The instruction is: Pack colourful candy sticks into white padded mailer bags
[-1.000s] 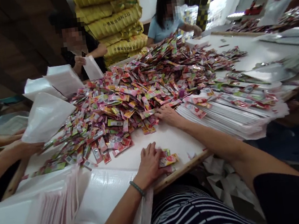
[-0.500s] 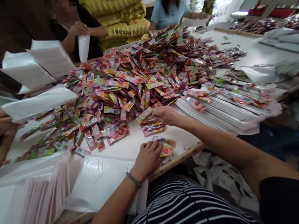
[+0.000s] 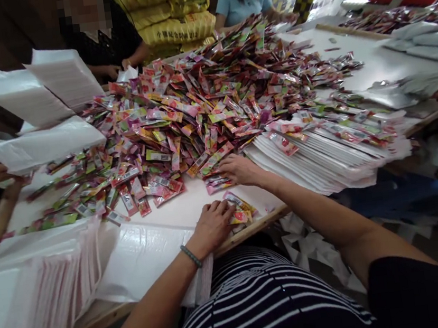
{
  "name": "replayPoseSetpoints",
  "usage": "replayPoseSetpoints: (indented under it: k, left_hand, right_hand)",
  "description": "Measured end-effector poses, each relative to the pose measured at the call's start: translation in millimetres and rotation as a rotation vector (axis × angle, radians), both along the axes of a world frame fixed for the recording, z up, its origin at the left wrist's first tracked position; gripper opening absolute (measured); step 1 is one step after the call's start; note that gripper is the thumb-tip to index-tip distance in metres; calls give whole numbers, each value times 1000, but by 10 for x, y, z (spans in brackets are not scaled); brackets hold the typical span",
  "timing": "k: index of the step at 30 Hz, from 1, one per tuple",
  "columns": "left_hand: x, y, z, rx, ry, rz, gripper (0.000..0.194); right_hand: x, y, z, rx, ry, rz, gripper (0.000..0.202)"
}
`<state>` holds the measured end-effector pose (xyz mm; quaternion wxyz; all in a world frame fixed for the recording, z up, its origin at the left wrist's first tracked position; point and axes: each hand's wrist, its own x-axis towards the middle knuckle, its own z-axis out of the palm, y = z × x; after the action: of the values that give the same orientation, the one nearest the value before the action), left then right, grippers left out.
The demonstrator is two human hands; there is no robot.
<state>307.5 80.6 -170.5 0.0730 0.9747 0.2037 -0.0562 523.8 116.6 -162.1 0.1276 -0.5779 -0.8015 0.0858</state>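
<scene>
A large heap of small colourful sachets covers the middle of the white table. My left hand, with a beaded bracelet at the wrist, lies palm down near the table's front edge, its fingertips against a few yellow and red sachets. Farther forward, my right hand reaches to the heap's near edge, its fingers on a small group of sachets. Whether those fingers grip any sachet is hard to make out.
White pouches are stacked at the left front, the back left and the right, sachets lying on the right stack. People work across the table and at both sides; a gloved hand is at the right. Yellow sacks stand behind.
My right hand's fingers have spread a little over the sachets; my left hand stays almost in place. The person at the back left has lowered the white pouch. The view has shifted slightly.
</scene>
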Motion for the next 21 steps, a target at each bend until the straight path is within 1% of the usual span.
replayPoseSetpoints:
  k: [2, 5, 7, 16, 21]
  left_hand:
    - [-2, -4, 4, 5, -2, 1, 49]
    - [-14, -7, -6, 23, -7, 10, 49]
    - [-23, -10, -13, 32, -8, 9, 50]
    - [-12, -7, -20, 58, -21, -4, 50]
    - [0, 14, -33, 58, -20, -25, 50]
  right_hand:
    - [4, 104, 4, -35, -20, 38, 30]
    - [32, 201, 17, -120, -92, 10, 29]
    - [55, 222, 12, -147, -115, 1, 28]
    - [114, 102, -75, -164, -68, 39, 40]
    - [16, 13, -42, -153, -125, 25, 32]
